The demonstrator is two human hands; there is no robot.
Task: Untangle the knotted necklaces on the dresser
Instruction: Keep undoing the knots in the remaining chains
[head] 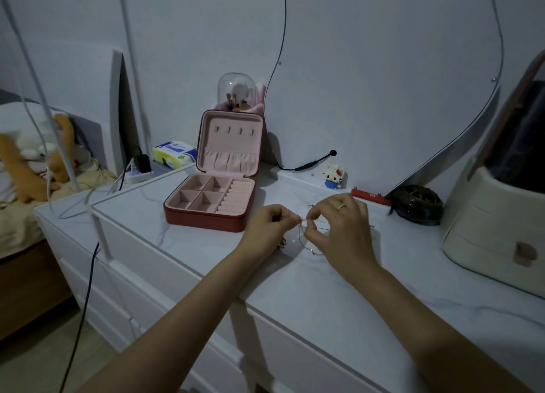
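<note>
The picking-apart looked to be under way: the left hand (269, 222) and right hand (339, 224) met just above the dresser (295, 289), each pinching the necklaces (303, 239) at a knot between the fingertips. The next move likely called for a gentle teasing of one strand out of the other, not a hard pull, which could tighten the snarl. The chains were thin and pale; a loop drooped below the hands to the marble-look top, and a few ends showed beyond the right hand. How many chains there were could not be told. The open box (211, 204) stood near, to the left.
</note>
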